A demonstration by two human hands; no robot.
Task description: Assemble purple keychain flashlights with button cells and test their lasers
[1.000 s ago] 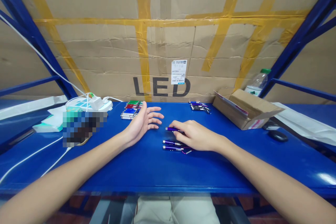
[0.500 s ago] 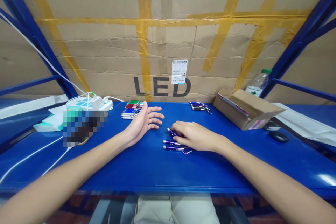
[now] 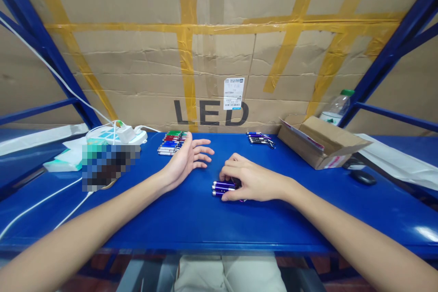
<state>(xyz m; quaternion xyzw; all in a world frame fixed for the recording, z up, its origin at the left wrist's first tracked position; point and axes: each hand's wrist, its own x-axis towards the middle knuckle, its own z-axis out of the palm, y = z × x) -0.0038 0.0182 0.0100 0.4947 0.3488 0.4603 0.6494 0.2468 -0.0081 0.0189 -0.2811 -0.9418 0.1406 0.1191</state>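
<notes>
Three purple keychain penlights point(image 3: 222, 188) lie side by side on the blue table point(image 3: 191, 219), their silver tips toward the left. My right hand point(image 3: 249, 178) closes over them, thumb on the near side and fingers on the far side; it covers their right ends. My left hand point(image 3: 186, 159) is open, fingers spread and palm facing right, with nothing in it. Just behind that hand is a row of green, red, blue and silver penlights point(image 3: 167, 148), partly hidden by it. A second row, of blue, purple and black penlights point(image 3: 258, 138), lies at the back.
An open cardboard box point(image 3: 320, 143) stands at the back right, with a bottle point(image 3: 337, 107) behind it and a black mouse-like object point(image 3: 363, 177) in front. At left are a power strip point(image 3: 132, 136), white cables and a blurred object point(image 3: 111, 166). Cardboard walls the back.
My right hand has brought the slanted penlight down against the other two, so the three now lie parallel and close together. My left hand has stayed where it was.
</notes>
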